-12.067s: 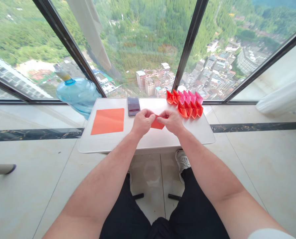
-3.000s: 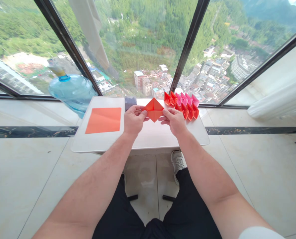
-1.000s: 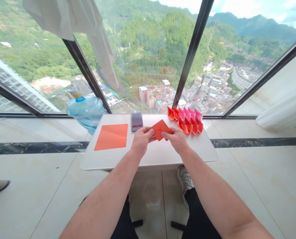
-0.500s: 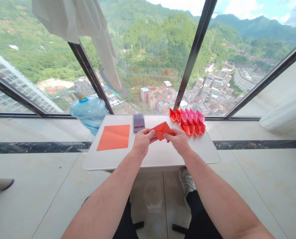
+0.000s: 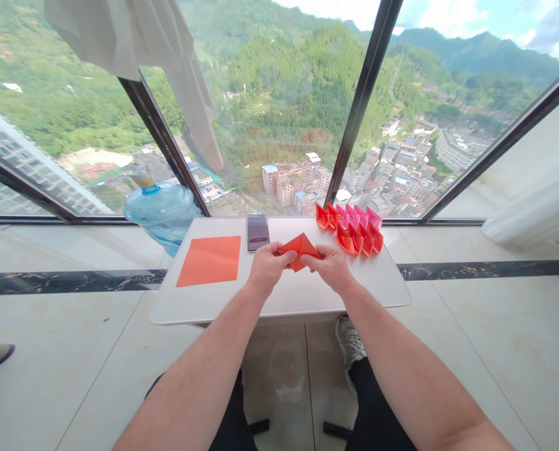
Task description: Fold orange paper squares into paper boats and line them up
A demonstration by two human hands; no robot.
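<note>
Between my hands, just above the table, is a folded piece of orange-red origami paper (image 5: 302, 244), with a peak at the top and a point at the bottom. My left hand (image 5: 270, 263) pinches its left side, the thumb pressing on its front near the middle. On the right side my right hand (image 5: 330, 264) grips it the same way, thumb on the front. The fingers behind the paper are mostly hidden. A flat orange sheet of paper (image 5: 208, 260) lies on the table to the left of my hands.
Red and pink folded paper pieces (image 5: 360, 239) stand in two rows at the table's back right. A phone (image 5: 258, 233) lies at the back edge of the white table (image 5: 354, 294). Behind its left corner is a blue water jug (image 5: 161, 213), with windows beyond.
My thumbs have come closer together on the folded paper, with the left one now further in. The whole view has shifted slightly; the table things lie as before.
</note>
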